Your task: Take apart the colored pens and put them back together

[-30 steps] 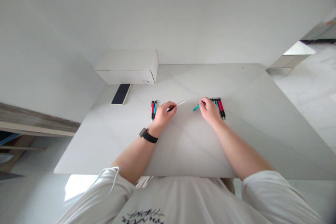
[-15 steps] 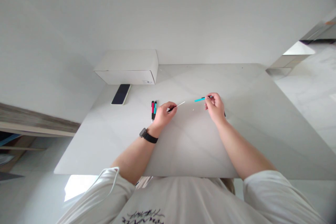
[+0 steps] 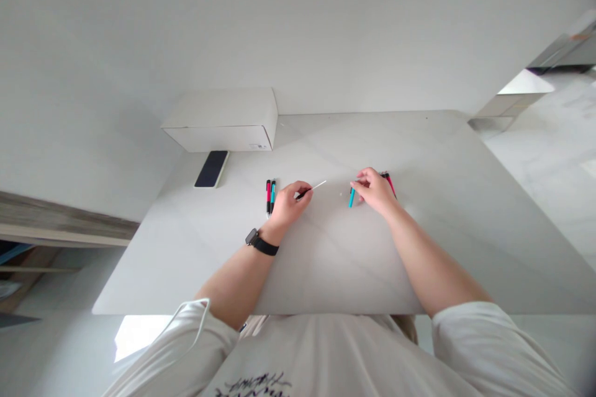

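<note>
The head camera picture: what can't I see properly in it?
All in the head view:
Pens at the right: right hand partly blocks them, so can't count.
Teal pen piece: right hand hides one end.
Black pen piece: left hand hides part.
White speck: too small to name.
Box label: too small to read.
Shirt lettering: cut off by the bottom edge.

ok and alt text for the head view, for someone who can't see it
The left hand holds a black piece with a thin white rod sticking out, and the right hand holds a turquoise piece, over a white table. Two pens lie beside the left hand, more pens beside the right, partly hidden; a phone and box sit back left.
</note>
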Available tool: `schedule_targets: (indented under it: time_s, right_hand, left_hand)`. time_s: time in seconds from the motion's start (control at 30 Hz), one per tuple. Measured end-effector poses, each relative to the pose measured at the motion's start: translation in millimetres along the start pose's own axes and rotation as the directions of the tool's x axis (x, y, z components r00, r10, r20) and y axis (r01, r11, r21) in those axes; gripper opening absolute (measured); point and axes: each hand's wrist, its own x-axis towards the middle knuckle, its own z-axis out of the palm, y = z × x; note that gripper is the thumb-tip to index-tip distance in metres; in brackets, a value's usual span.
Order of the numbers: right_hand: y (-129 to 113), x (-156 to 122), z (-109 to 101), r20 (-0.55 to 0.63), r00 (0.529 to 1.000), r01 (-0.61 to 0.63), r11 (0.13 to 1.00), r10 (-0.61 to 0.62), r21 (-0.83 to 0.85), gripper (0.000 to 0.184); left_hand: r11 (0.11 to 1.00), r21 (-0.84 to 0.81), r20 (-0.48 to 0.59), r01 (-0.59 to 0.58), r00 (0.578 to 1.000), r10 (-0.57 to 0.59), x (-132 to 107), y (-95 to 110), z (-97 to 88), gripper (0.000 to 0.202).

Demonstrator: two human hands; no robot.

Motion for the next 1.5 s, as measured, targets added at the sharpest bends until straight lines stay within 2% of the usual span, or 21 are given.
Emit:
schedule_targets:
  time_s: [0.1, 0.23, 0.5, 0.67, 0.8, 0.97, 1.1, 1.27, 1.5]
  right_hand:
    - [0.9, -0.9, 6.1, 0.024, 0.998, 0.059, 0.982, -0.056, -0.178, 0.021]
    - [-3.4, 2.5, 14.9, 0.029, 0.989, 0.142, 0.906, -0.142, -0.399, 0.009]
    - [-5.4, 13.1, 30.7, 0.068, 0.977, 0.203, 0.805, -0.2, -0.558, 0.007]
    - [-10.1, 8.6, 26.2, 0.021, 0.971, 0.212, 0.822, -0.237, -0.529, 0.012]
    - [-20.1, -6.1, 20.2, -0.038, 0.937, 0.31, 0.876, -0.347, -0.369, 0.02]
    - [-27.1, -22.6, 27.1, 0.084, 0.88, 0.473, 0.848, -0.468, -0.239, 0.023]
    - [-29.2, -25.1, 34.9, 0.151, 0.857, 0.515, 0.823, -0.493, -0.241, 0.012]
    - [-31.9, -25.6, 33.7, 0.17, 0.858, 0.514, 0.821, -0.486, -0.249, 0.011]
    - [-28.3, -23.2, 26.4, 0.133, 0.873, 0.487, 0.837, -0.468, -0.251, 0.016]
  left_hand:
    - [1.0, 0.002, 0.0, 0.0, 1.0, 0.0, 0.0, 0.5, 0.3, 0.016]
    - [1.0, 0.0, 0.006, 0.004, 1.0, -0.004, -0.5, 1.4, 0.2, 0.014]
    - [1.0, 0.006, 0.01, 0.015, 1.0, -0.015, -0.7, 2.2, 0.6, 0.014]
    - [1.0, 0.004, 0.021, 0.015, 1.0, -0.015, -0.6, 2.3, -0.4, 0.015]
    - [1.0, 0.003, 0.033, -0.004, 0.999, 0.003, -0.6, 0.6, 0.6, 0.014]
    - [0.999, 0.012, 0.092, -0.051, 0.995, 0.049, -0.6, -0.1, 2.6, 0.015]
    - [0.995, 0.024, 0.137, -0.092, 0.987, 0.088, 0.0, 1.4, 2.0, 0.015]
    - [0.995, 0.029, 0.158, -0.099, 0.983, 0.093, 1.0, 2.5, 1.4, 0.016]
    - [0.998, 0.037, 0.117, -0.043, 0.992, 0.039, 1.0, 1.6, 0.3, 0.015]
